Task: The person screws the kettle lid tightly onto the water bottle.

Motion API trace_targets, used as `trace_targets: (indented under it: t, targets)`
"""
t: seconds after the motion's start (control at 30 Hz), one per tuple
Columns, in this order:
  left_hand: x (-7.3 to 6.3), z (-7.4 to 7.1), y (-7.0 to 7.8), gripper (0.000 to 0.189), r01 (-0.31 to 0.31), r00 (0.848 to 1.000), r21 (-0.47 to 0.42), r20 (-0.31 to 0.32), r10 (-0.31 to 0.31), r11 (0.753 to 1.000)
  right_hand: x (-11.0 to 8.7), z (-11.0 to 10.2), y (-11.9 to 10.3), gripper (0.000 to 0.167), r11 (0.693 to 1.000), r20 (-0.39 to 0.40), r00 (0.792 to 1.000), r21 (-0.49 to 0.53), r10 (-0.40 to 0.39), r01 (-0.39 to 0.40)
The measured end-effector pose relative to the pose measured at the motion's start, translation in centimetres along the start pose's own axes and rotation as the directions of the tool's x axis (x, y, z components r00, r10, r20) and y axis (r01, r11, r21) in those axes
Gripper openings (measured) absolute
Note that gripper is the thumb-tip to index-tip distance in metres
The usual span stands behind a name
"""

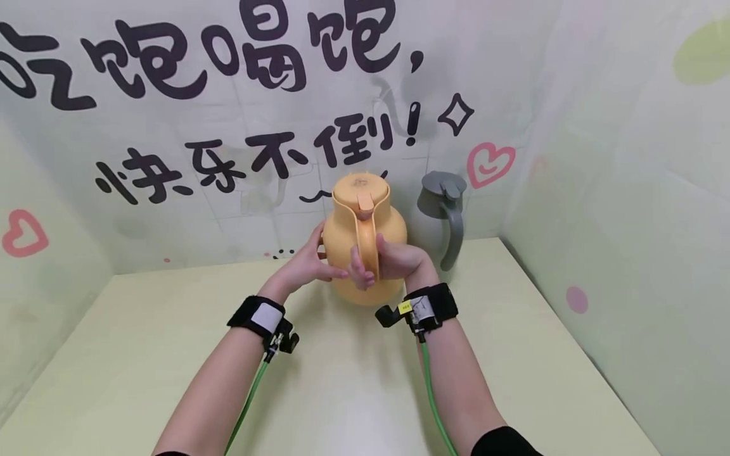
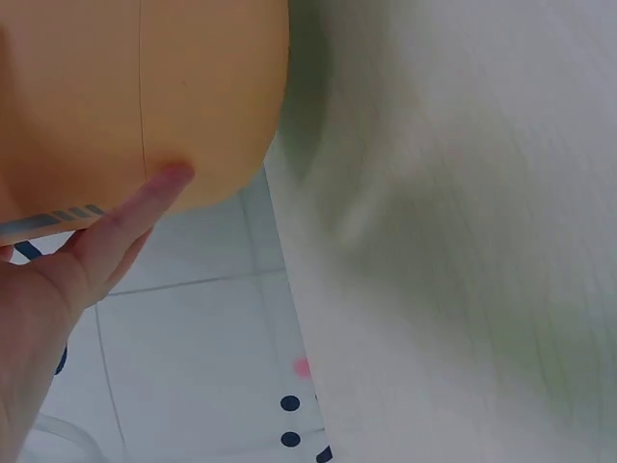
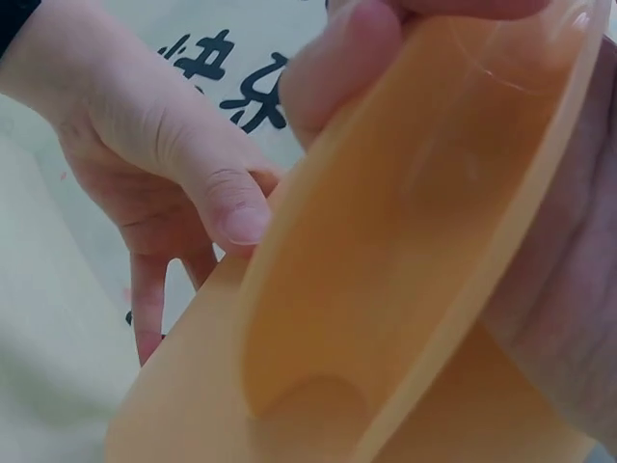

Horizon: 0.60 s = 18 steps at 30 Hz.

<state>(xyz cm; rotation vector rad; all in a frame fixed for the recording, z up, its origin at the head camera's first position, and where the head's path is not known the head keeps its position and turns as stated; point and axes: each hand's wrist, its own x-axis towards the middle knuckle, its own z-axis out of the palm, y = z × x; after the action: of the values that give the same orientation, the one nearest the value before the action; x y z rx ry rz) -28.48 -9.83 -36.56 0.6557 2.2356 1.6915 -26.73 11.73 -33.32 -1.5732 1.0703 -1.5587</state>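
Observation:
A peach-orange thermos jug [image 1: 336, 250] with a round body, lidded top and loop handle stands upright in front of me, its handle [image 1: 367, 244] facing me. My right hand [image 1: 402, 259] grips that handle, fingers passing through to its left side. Against the left side of the body lies my left hand [image 1: 305, 263], its thumb across the front. A straight finger [image 2: 130, 217] touches the lower body in the left wrist view. In the right wrist view the left thumb [image 3: 231, 203] rests beside the handle. Whether the jug's base touches the table cannot be told.
Behind and right of the orange jug stands a grey jug [image 1: 436, 218] with its own handle. Both are on a pale yellow table [image 1: 342, 392]. A printed wall covering [image 1: 274, 228] rises at the back, with more wall at both sides. Green cables [image 1: 430, 386] run from the wrist cameras.

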Motion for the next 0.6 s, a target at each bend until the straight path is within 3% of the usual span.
trace_targets:
  t: [0.27, 0.6]
  targets:
    - [1.9, -0.6, -1.3, 0.116, 0.036, 0.999, -0.018, 0.02, -0.035, 0.999, -0.5, -1.6, 1.1, 0.064, 0.999, -0.008, 1.0, 0.042, 0.01, -0.01]
    - [2.8, -0.7, -2.0, 0.114, 0.064, 0.997, -0.002, 0.046, -0.063, 0.998, -1.4, -2.4, 1.9, 0.057, 0.995, -0.016, 1.0, 0.098, 0.017, -0.015]
